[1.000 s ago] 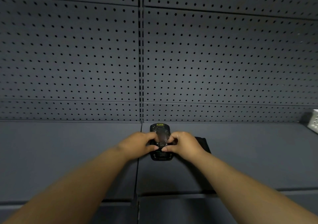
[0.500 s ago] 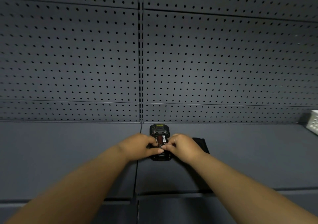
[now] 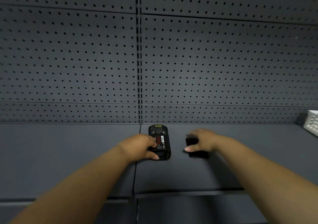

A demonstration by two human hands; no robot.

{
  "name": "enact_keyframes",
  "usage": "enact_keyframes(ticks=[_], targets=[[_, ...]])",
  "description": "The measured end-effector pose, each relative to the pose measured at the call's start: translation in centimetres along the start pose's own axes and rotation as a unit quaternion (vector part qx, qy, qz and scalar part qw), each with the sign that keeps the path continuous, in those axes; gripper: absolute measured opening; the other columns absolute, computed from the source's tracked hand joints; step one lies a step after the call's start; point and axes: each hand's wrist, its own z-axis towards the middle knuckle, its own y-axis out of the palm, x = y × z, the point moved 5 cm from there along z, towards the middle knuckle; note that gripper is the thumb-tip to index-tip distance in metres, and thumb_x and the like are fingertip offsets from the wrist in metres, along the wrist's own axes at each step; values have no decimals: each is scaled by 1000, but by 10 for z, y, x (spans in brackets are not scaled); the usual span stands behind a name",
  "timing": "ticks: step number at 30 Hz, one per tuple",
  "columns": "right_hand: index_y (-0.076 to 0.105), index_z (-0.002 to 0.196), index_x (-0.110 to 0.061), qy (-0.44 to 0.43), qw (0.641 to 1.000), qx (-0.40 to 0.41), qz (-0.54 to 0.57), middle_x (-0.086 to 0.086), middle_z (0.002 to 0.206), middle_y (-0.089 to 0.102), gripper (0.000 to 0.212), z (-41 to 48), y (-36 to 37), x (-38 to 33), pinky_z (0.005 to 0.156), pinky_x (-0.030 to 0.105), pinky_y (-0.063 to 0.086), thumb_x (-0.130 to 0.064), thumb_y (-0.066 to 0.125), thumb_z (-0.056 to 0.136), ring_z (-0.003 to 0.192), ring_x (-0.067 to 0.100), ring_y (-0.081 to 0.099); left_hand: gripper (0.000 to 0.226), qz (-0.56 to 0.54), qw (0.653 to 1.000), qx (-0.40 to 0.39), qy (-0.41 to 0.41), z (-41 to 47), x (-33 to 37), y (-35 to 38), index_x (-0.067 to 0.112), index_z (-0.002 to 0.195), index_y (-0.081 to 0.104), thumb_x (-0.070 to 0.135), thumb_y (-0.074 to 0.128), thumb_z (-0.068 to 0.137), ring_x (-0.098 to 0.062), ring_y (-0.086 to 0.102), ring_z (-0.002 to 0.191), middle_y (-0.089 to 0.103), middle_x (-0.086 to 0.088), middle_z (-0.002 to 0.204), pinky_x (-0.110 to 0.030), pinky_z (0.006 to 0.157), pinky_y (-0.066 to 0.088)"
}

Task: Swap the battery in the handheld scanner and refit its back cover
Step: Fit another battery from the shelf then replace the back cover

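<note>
Battery (image 3: 160, 142) label: red and white print, too small to read.

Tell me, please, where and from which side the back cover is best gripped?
Probably by its long edges, from above. The cover lies flat on the shelf right of the scanner, partly under the right hand, so only its edges offer a pinch.

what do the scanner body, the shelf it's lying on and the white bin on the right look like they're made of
Scanner: looks like black moulded plastic with a slight sheen, going by its rounded edges and soft highlights.
Shelf: probably painted or powder-coated sheet metal, matte dark grey, with straight panel seams and a matching perforated back panel.
White bin: likely plastic, given its moulded grid of holes, though only a corner shows.
</note>
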Motion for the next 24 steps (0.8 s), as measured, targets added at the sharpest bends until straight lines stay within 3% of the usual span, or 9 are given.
enact_keyframes(ticks=[4, 8, 12, 15, 18, 22, 24], targets=[[42, 138, -20, 35, 995, -92, 10, 5, 141, 46, 87, -2, 4, 18, 107, 40, 39, -53, 76, 64, 127, 26, 46, 36, -15, 1000, 5, -1, -1, 1, 2, 14, 105, 63, 40, 63, 80, -21, 54, 113, 58, -4, 127, -36, 97, 44], [35, 141, -19, 55, 994, -89, -33, 8, 136, 39, 98, 1, 9, 20, 109, 42, 36, -54, 77, 60, 128, 29, 40, 43, -19, 1000, 8, -15, -1, -1, 2, 15, 113, 62, 41, 65, 79, -22, 53, 117, 57, -4, 131, -36, 100, 43], [37, 137, -15, 67, 995, -67, 2, 9, 135, 42, 100, 3, 4, 20, 105, 38, 40, -51, 82, 56, 124, 28, 44, 47, -19, 1000, 5, -14, 0, -1, -2, 16, 115, 60, 42, 67, 77, -21, 56, 109, 62, -5, 121, -36, 95, 47], [41, 120, -12, 63, 992, -39, 105, 11, 120, 51, 70, 5, -6, 18, 89, 37, 49, -29, 82, 66, 106, 27, 54, 48, -39, 999, 9, -8, -2, -5, -4, 19, 115, 58, 41, 70, 74, -20, 55, 112, 61, -2, 121, -37, 96, 45], [48, 93, -11, 13, 943, 13, 333, 10, 97, 55, 25, 8, -26, 12, 60, 25, 49, 0, 67, 81, 71, 15, 53, 55, -42, 999, 25, -19, -5, -14, -4, 21, 120, 54, 44, 70, 73, -18, 52, 114, 57, -2, 126, -35, 99, 43], [55, 95, -11, -33, 828, 80, 553, 1, 81, 57, 16, 15, -47, -7, 54, 16, 42, 3, 55, 89, 67, 8, 53, 68, -46, 997, 60, -22, -10, -20, -2, 22, 128, 45, 48, 70, 71, -16, 48, 121, 53, 0, 133, -29, 103, 38], [56, 102, -10, -49, 808, 61, 584, 0, 81, 58, 18, 21, -42, -27, 50, 13, 42, 2, 53, 90, 68, 7, 54, 78, -51, 995, 81, -16, -11, -21, -3, 23, 135, 38, 49, 71, 69, -15, 41, 128, 46, 0, 140, -28, 108, 32]])
